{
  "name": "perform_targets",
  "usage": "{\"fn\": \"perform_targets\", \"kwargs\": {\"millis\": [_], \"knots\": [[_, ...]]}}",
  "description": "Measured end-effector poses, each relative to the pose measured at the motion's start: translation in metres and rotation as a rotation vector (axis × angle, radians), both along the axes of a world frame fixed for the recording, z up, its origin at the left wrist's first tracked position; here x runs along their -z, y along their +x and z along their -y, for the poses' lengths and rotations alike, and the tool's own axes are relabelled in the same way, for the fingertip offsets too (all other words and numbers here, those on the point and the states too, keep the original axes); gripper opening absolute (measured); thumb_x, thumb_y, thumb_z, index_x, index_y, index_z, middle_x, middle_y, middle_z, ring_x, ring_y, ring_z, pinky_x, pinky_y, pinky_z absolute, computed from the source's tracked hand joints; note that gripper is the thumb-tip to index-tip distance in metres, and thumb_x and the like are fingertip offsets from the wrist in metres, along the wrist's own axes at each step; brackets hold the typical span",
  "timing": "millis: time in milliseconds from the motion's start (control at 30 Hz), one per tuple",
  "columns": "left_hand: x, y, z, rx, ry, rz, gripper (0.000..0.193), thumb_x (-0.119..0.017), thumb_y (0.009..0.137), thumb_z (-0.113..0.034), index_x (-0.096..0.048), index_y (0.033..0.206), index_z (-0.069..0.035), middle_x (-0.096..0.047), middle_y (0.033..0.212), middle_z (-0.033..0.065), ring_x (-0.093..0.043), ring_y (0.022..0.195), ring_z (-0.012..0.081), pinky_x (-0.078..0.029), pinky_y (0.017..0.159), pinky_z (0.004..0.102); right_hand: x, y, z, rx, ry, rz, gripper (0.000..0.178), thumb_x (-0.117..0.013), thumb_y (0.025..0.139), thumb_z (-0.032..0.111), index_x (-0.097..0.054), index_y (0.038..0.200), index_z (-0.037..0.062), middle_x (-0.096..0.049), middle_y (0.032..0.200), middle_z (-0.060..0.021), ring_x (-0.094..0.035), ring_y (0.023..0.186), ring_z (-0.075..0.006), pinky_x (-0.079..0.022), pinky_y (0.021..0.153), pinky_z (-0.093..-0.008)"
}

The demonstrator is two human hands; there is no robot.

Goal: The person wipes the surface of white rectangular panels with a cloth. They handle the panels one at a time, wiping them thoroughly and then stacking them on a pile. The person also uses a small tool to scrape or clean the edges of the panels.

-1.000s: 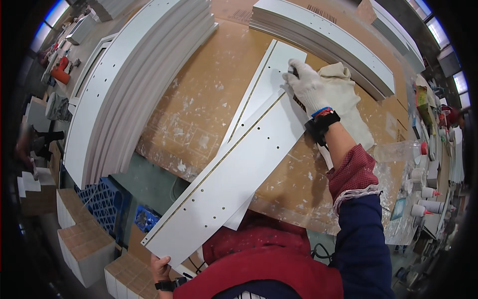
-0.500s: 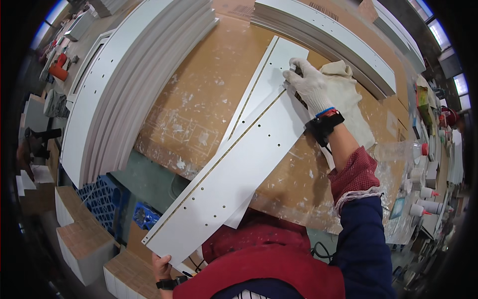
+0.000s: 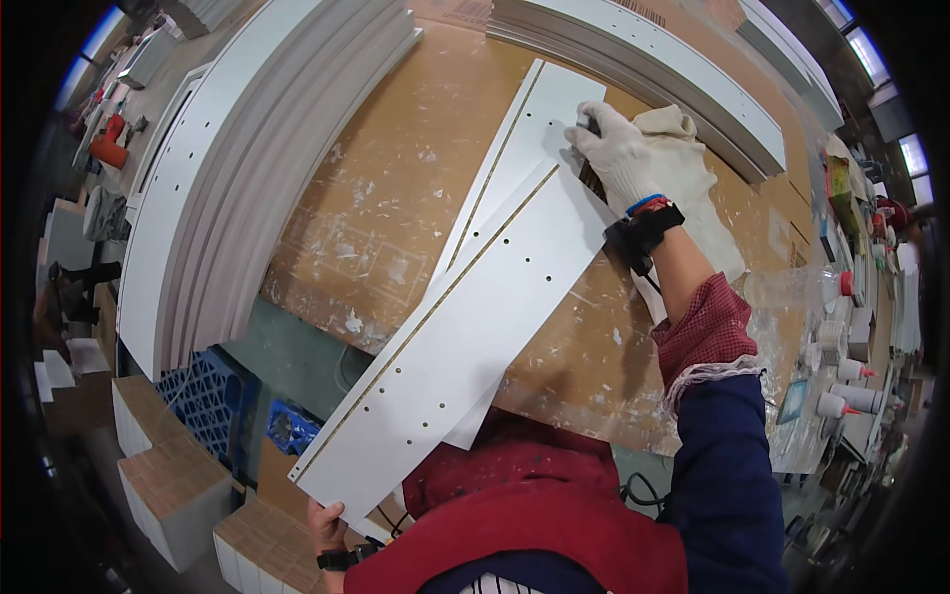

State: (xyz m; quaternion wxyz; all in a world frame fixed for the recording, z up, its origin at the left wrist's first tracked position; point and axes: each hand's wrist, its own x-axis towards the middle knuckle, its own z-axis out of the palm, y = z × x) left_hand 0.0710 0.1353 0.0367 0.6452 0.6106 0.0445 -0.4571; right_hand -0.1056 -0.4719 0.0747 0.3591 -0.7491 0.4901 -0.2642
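As I watch from afar, my left hand (image 3: 327, 525) is clamped on the near end of a white drilled panel (image 3: 435, 337), which slants over a second panel (image 3: 508, 148) and juts past the near edge of the surface (image 3: 366, 198). I see my gloved right hand (image 3: 612, 148) curled by the far end, beside a pale cloth (image 3: 705, 193); whether it grips the dark item there, I cannot tell.
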Motion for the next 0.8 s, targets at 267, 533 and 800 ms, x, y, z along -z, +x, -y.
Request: {"fn": "perform_targets", "kwargs": {"millis": [267, 533, 800], "knots": [[0.009, 0.002, -0.006, 0.013, -0.014, -0.048, 0.07, -0.072, 0.066, -0.013, -0.042, 0.126, 0.007, -0.056, 0.115, 0.0147, -0.057, 0.104, 0.0274, -0.045, 0.091, 0.0373, -0.011, 0.001, -0.016, -0.121, 0.192, 0.13, 0.037, -0.066, 0.081, 0.02, -0.056, 0.112, 0.0017, -0.062, 0.084, -0.0074, -0.059, 0.07, -0.0147, -0.048, 0.066, -0.0266], [0.023, 0.007, -0.019, 0.03, 0.0, -0.071, 0.072, -0.073, 0.065, -0.013, -0.041, 0.127, 0.007, -0.056, 0.115, 0.0152, -0.057, 0.103, 0.0276, -0.045, 0.091, 0.0378, -0.003, -0.021, 0.014, -0.042, 0.104, 0.248, 0.038, -0.067, 0.08, 0.021, -0.057, 0.111, 0.0004, -0.061, 0.089, -0.0048, -0.058, 0.077, -0.0132, -0.047, 0.071, -0.0248], [0.026, 0.009, -0.02, 0.056, 0.018, -0.058, 0.072, -0.072, 0.065, -0.015, -0.041, 0.126, 0.008, -0.056, 0.114, 0.0154, -0.057, 0.103, 0.0274, -0.045, 0.091, 0.0372, -0.004, -0.035, 0.008, -0.147, 0.175, 0.126, 0.042, -0.067, 0.081, 0.024, -0.056, 0.113, -0.0012, -0.06, 0.093, -0.0054, -0.057, 0.085, -0.0123, -0.046, 0.076, -0.0252]]}}
